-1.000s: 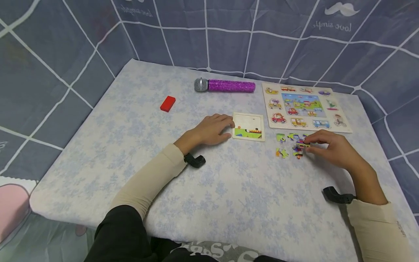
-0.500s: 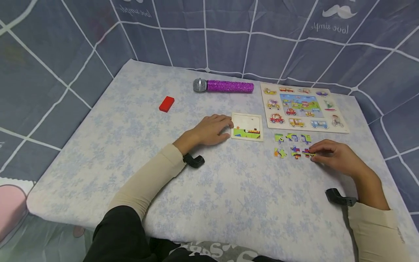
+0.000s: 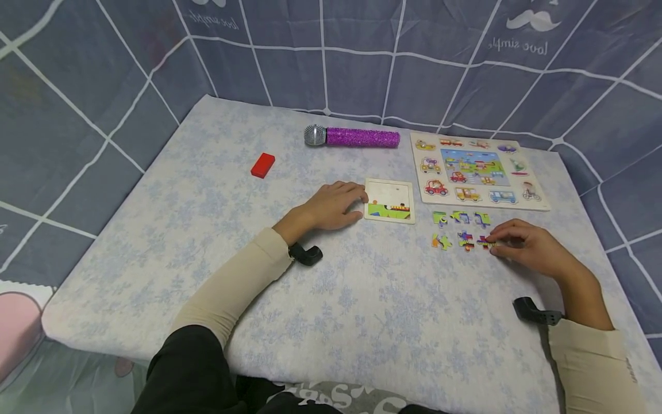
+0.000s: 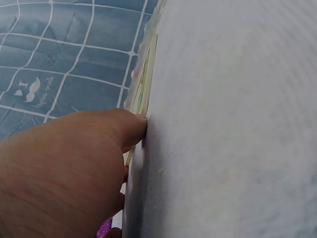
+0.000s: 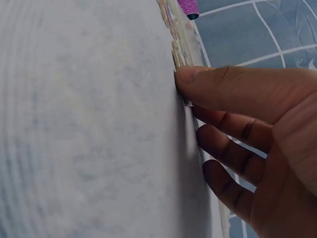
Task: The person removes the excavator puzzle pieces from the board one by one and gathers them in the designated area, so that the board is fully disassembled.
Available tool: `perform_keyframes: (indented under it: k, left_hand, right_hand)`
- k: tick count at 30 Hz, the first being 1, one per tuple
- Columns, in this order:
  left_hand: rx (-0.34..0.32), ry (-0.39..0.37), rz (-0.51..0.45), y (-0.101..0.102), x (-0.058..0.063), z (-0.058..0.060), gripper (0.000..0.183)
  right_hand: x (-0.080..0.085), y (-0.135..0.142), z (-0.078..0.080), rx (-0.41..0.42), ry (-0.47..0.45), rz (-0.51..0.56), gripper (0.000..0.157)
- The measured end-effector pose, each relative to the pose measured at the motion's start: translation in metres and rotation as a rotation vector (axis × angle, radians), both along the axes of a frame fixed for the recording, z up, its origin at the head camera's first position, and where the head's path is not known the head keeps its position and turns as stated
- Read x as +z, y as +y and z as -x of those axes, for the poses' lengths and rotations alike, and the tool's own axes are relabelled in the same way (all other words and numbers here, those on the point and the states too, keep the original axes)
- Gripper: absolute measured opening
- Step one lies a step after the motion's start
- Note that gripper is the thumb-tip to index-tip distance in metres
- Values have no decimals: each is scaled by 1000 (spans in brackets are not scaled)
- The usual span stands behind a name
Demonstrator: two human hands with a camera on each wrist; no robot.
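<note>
Small puzzle tray (image 3: 385, 191): pale wood look, smooth, printed. Puzzle pieces (image 3: 465, 240): printed faces, wood-like edges. Larger puzzle board (image 3: 486, 198): pale wood look, smooth, printed. Microphone (image 3: 363, 137): silvery metal mesh head, handle rough with purple glitter. Red block (image 3: 263, 165): smooth, plastic or painted wood, cannot tell which. Tablecloth (image 3: 331, 310): matt cloth. Curtain (image 3: 357, 75): thin, creased, faint sheen. Beige sleeves (image 3: 243, 282): matt cloth.

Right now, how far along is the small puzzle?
Looks done: the green strip fills the bottom of the tray. In hand: the right hand pinches the piece at the loose lower row's right end; the left hand touches the tray's left edge. Likely remaining: that piece and five others lie off the tray, whose upper part is bare.
</note>
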State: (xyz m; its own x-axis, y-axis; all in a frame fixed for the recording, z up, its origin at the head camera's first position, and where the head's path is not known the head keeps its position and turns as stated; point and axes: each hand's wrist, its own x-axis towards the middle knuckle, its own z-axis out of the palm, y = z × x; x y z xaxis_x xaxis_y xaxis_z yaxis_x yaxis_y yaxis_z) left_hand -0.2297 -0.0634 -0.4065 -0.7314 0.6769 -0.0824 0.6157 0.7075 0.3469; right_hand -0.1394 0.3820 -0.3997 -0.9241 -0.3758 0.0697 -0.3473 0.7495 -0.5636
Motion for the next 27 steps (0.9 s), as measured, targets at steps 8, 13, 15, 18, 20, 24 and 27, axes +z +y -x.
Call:
perform_keyframes:
  k: [8,13,15,18,20,24,27]
  left_hand:
    - [3,-17,2,1,2,-1,40]
    - [3,-12,4,1,2,0,38]
    - [7,-6,9,0,2,1,38]
    - [11,0,11,0,3,1,39]
    - [10,4,6,0,2,1,39]
    - [2,6,-11,1,1,0,38]
    - [-6,5,-20,3,1,-1,37]
  right_hand:
    - [13,-2,10,-1,-69,3,66]
    - [28,-28,20,41,-71,-20,66]
    - [34,-46,29,85,-87,-34,62]
    - [43,-79,45,160,-115,-53,55]
    - [46,-104,58,207,-127,-74,51]
    - [47,-154,85,299,-129,-148,48]
    - [44,-183,99,358,-135,-197,48]
